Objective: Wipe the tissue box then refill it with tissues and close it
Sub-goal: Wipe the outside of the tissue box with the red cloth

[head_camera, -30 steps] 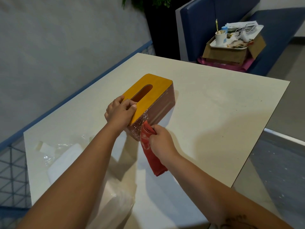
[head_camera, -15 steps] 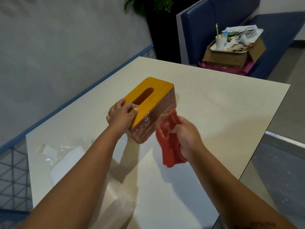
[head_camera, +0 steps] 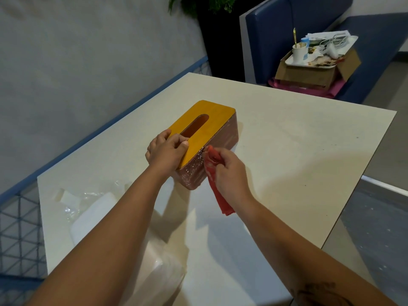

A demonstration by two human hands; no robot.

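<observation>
Back against the box [head_camera: 218,120] is coming the right hand [head_camera: 229,171], which was swinging clear half a second ago; it is clutching a bunched red cloth [head_camera: 223,204] and pressing it to the box's long side, just under the lid. Left hand [head_camera: 164,152] is gripping the box's near end. Box is sitting mid-table [head_camera: 298,151], with a plastic-wrapped tissue pack [head_camera: 95,215] lying well apart, nearer the person.
</observation>
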